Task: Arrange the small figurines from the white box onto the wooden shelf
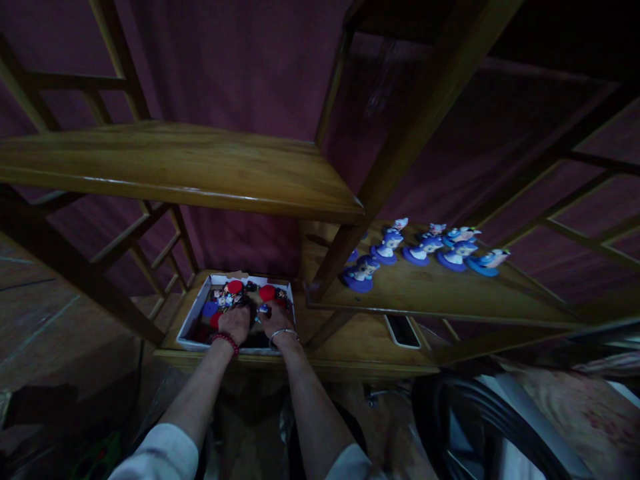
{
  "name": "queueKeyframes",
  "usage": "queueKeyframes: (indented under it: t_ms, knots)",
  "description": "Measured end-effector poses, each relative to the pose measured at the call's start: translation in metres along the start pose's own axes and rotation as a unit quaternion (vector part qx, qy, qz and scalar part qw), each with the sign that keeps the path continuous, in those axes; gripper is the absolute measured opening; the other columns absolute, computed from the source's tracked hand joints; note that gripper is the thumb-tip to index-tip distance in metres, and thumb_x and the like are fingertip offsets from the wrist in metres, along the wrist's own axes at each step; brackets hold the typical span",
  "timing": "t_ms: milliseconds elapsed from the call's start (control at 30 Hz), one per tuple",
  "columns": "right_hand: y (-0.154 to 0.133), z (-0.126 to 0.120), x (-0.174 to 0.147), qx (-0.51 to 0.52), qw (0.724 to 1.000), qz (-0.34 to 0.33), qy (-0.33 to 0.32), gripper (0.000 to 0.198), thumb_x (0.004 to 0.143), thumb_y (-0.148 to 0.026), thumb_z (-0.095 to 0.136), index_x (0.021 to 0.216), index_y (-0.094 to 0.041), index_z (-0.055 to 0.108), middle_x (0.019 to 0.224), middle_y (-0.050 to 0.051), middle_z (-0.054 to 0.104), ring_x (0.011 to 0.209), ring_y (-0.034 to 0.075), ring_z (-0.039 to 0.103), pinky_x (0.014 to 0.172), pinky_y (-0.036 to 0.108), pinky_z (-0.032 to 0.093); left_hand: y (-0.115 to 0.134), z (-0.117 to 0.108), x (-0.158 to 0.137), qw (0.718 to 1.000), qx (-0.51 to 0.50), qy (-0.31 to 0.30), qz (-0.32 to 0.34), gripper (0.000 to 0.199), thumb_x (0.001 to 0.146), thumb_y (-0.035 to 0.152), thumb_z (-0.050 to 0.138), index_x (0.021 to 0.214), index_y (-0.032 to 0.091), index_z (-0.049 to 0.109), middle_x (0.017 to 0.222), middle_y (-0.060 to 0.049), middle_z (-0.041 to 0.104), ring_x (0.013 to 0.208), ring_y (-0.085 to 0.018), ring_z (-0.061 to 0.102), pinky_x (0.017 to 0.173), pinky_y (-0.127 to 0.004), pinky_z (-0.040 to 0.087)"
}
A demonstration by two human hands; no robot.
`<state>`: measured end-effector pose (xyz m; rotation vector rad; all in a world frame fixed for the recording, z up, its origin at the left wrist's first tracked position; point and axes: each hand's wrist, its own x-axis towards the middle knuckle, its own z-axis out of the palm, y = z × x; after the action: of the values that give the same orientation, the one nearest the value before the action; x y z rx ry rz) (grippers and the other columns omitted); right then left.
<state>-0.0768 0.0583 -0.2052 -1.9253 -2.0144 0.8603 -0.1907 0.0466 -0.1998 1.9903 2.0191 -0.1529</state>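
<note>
A white open box [186, 339] on the low shelf holds several small figurines with red, blue and purple parts. My left hand [235, 323] reaches into it, fingers curled down among the figurines; what they grip is hidden. Just to its right, my right hand [276, 321] is closed around a small blue-and-white figurine [263, 309], also inside the box. A red round piece [235, 287] and another red piece [267, 293] lie beyond the hands. Near the box's left wall is a purple disc [209, 309].
Several figurines on purple and blue bases, one of them a front figurine [361, 273], stand on the raised wooden shelf [450, 293] to the right. Below it lies a phone [403, 331]. A wooden post [400, 147] and an upper shelf board [175, 170] frame the space.
</note>
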Motion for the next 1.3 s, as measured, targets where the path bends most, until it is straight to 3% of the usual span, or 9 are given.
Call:
queueKeyframes:
  t_ms: [233, 433, 633, 767, 867, 1067, 1300]
  knots:
    - [-0.002, 0.0, 0.001, 0.004, 1.0, 0.007, 0.021, 0.027, 0.077, -0.029, 0.046, 0.099, -0.019, 0.057, 0.1, 0.007, 0.062, 0.094, 0.019, 0.056, 0.08, 0.026, 0.039, -0.002, -0.001, 0.0, 1.0, -0.022, 0.005, -0.006, 0.03, 0.077, 0.011, 0.034, 0.094, 0.015, 0.059, 0.093, -0.014, 0.064, 0.09, -0.024, 0.059, 0.07, -0.033, 0.045]
    - [-0.005, -0.001, 0.001, 0.024, 0.998, 0.023, 0.055, 0.028, 0.078, -0.029, 0.045, 0.103, -0.018, 0.053, 0.103, 0.007, 0.061, 0.097, 0.017, 0.054, 0.084, 0.026, 0.037, -0.005, -0.004, 0.006, 0.994, -0.107, 0.009, -0.027, 0.027, 0.077, 0.021, 0.039, 0.098, 0.018, 0.056, 0.093, -0.011, 0.064, 0.091, -0.021, 0.059, 0.074, -0.029, 0.043]
    - [-0.004, -0.001, 0.003, 0.056, 0.996, 0.021, 0.069, 0.027, 0.079, -0.029, 0.045, 0.105, -0.022, 0.051, 0.103, 0.003, 0.061, 0.096, 0.014, 0.054, 0.083, 0.023, 0.038, -0.006, -0.003, 0.015, 0.965, -0.256, 0.032, -0.049, 0.023, 0.076, 0.016, 0.041, 0.086, 0.014, 0.061, 0.091, -0.009, 0.065, 0.088, -0.019, 0.059, 0.075, -0.027, 0.042]
    - [-0.001, 0.002, 0.006, 0.079, 0.994, 0.007, 0.079, 0.024, 0.078, -0.029, 0.046, 0.101, -0.023, 0.053, 0.1, 0.001, 0.061, 0.093, 0.013, 0.055, 0.082, 0.023, 0.039, -0.005, -0.004, 0.016, 0.952, -0.302, 0.028, -0.04, 0.025, 0.076, 0.011, 0.039, 0.084, 0.014, 0.062, 0.088, -0.006, 0.066, 0.082, -0.014, 0.059, 0.072, -0.023, 0.044]
    - [0.002, 0.005, 0.008, 0.099, 0.991, -0.003, 0.086, 0.024, 0.078, -0.028, 0.047, 0.1, -0.024, 0.053, 0.099, 0.001, 0.061, 0.091, 0.013, 0.055, 0.081, 0.024, 0.04, -0.004, -0.006, 0.014, 0.923, -0.382, 0.007, -0.05, 0.029, 0.077, 0.009, 0.036, 0.089, 0.015, 0.062, 0.088, -0.004, 0.066, 0.08, -0.012, 0.06, 0.068, -0.022, 0.046]
    - [0.004, 0.008, 0.011, 0.139, 0.985, -0.007, 0.099, 0.025, 0.076, -0.031, 0.047, 0.099, -0.025, 0.055, 0.092, 0.0, 0.063, 0.085, 0.014, 0.057, 0.078, 0.026, 0.043, -0.004, -0.005, 0.013, 0.819, -0.563, -0.036, -0.103, 0.031, 0.079, 0.012, 0.036, 0.102, 0.016, 0.056, 0.096, -0.006, 0.064, 0.082, -0.013, 0.06, 0.065, -0.023, 0.05]
    - [0.001, 0.003, 0.01, 0.176, 0.979, -0.016, 0.104, 0.026, 0.074, -0.031, 0.049, 0.097, -0.022, 0.057, 0.089, 0.001, 0.063, 0.081, 0.013, 0.058, 0.074, 0.023, 0.044, -0.005, -0.009, 0.011, 0.765, -0.63, -0.058, -0.116, 0.029, 0.081, 0.013, 0.036, 0.106, 0.014, 0.051, 0.098, -0.008, 0.062, 0.081, -0.012, 0.06, 0.067, -0.022, 0.049]
